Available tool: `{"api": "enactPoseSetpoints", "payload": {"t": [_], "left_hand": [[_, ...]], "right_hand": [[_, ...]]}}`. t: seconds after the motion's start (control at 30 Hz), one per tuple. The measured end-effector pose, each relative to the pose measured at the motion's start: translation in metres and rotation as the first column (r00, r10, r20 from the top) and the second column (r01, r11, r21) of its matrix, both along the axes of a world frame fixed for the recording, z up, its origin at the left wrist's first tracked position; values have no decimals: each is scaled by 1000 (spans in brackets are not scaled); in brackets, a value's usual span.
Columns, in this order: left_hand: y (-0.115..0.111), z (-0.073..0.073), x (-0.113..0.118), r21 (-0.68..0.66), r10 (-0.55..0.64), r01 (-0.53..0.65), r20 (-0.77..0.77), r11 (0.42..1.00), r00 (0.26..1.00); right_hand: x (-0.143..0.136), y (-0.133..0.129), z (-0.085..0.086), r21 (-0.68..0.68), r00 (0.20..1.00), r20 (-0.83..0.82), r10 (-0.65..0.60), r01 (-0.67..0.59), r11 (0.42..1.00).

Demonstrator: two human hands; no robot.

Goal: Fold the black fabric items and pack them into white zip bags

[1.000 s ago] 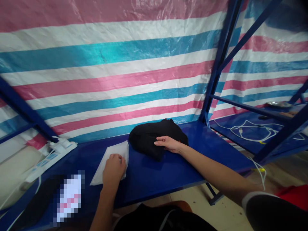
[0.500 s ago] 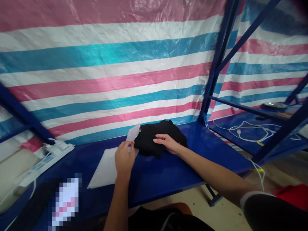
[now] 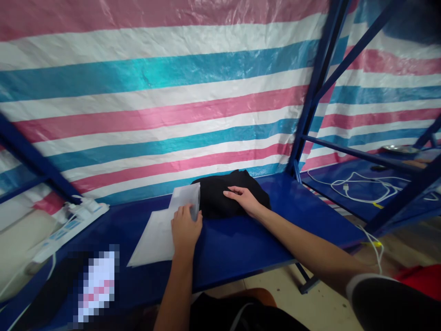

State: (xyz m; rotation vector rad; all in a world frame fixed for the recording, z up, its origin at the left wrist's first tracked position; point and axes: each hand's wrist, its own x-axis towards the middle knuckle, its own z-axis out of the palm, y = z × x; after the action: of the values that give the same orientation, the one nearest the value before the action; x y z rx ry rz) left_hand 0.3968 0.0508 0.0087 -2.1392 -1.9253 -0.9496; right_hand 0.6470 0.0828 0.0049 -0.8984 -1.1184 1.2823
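A bundle of black cloth (image 3: 218,197) lies on the blue table (image 3: 241,248) near the striped sheet. My right hand (image 3: 243,198) rests on it, thumb and fingers apart. Just left of the cloth is a translucent white bag (image 3: 184,194), its open edge against the cloth. My left hand (image 3: 186,225) lies on this bag, fingers bent, the thumb near the bag's edge; the thumb and fingers are apart. More white bags or sheets (image 3: 151,239) lie flat beneath and left of my left hand.
A white power strip (image 3: 72,230) with plugs lies at the left edge, near a blurred-out item (image 3: 99,285). Blue metal posts (image 3: 310,105) stand at both sides. White cables (image 3: 361,188) and a metal dish (image 3: 399,149) are on the right-hand table.
My left hand has opened from a pinch at the bag's edge and flattened over the bag. The upper bag now lies flatter, and the black cloth's near corner is tucked in.
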Motion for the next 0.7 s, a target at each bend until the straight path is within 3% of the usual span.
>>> {"api": "enactPoseSetpoints", "payload": {"t": [0.1, 0.3, 0.47, 0.7], "left_hand": [[1, -3, -2, -56, 10, -12, -41, 998, 999], [4, -5, -7, -55, 0, 7, 124, 998, 992], [4, -4, -9, 11, -28, 28, 60, 1000, 998], [2, 0, -10, 144, -47, 46, 2, 988, 999]], "right_hand": [[2, 0, 1, -26, 1000, -29, 4, -5, 1000], [-1, -2, 2, -43, 998, -61, 26, -28, 999], [-2, -1, 2, -51, 995, -87, 49, -53, 997], [-4, -8, 5, -69, 970, -124, 209, -218, 973]]}}
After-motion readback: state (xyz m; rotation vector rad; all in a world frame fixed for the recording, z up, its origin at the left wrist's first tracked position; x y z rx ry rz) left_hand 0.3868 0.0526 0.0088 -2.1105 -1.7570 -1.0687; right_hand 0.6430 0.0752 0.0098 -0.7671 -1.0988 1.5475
